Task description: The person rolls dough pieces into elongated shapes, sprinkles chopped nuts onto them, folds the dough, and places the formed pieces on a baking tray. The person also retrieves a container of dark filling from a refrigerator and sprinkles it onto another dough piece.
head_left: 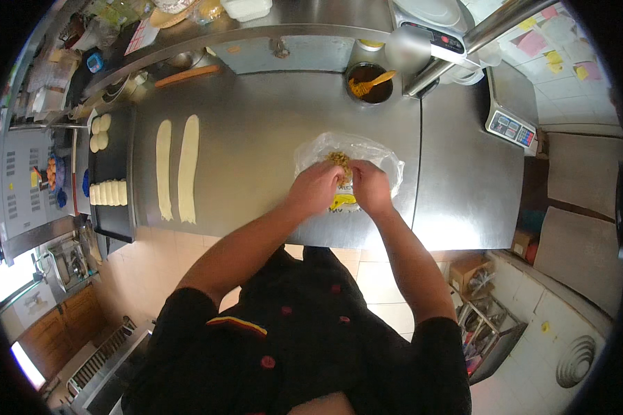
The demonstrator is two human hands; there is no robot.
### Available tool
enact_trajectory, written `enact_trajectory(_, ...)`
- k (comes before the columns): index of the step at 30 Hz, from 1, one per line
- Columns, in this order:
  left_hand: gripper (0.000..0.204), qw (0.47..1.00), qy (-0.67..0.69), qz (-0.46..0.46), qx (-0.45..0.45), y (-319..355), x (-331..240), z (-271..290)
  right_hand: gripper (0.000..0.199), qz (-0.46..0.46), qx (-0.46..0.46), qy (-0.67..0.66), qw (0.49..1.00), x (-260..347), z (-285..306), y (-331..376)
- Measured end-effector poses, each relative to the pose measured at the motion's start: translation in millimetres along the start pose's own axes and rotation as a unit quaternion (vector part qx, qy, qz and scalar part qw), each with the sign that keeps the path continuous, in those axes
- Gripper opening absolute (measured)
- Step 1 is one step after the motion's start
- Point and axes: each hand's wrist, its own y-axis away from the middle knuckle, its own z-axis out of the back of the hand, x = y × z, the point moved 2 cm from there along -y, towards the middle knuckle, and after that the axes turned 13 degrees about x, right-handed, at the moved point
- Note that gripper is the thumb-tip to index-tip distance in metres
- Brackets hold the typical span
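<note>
Where dough strips (pixel 177 169) lie, filling bowl (pixel 369 83) beyond

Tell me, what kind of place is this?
Probably a bakery or restaurant kitchen. A long steel table holds strips of dough and a weighing scale. The left hand and right hand press crumbly filling on a clear plastic sheet.

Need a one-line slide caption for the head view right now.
Both hands, left and right, press crumbly brown filling on a clear plastic sheet, two dough strips lying to the left.
</note>
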Motion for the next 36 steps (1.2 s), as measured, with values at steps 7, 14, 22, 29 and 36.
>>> enact_trajectory(7,0.078,0.948,-0.276,0.160,-0.006,-36.4,35.7,-15.6,0.033,-0.197,0.181,0.124,0.956,-20.7,-24.2,-26.5)
enact_trajectory(14,0.049,0.981,-0.171,0.086,-0.027,-45.0,30.0,14.2,0.049,-0.063,0.098,0.152,0.982,-38.8,-44.7,-43.4)
enact_trajectory(22,0.026,0.982,0.068,0.021,-0.173,41.5,25.8,22.2,0.060,-0.032,0.121,0.272,0.954,-24.6,-78.6,-64.6)
enact_trajectory(29,0.022,0.948,0.174,0.215,-0.158,179.0,76.2,-30.4,0.047,0.103,0.079,0.275,0.953,-48.1,-102.0,-71.0)
enact_trajectory(36,0.023,0.909,0.206,0.314,-0.181,246.9,98.4,-63.0,0.036,0.048,0.189,0.179,0.964,-47.3,-96.3,-106.8)
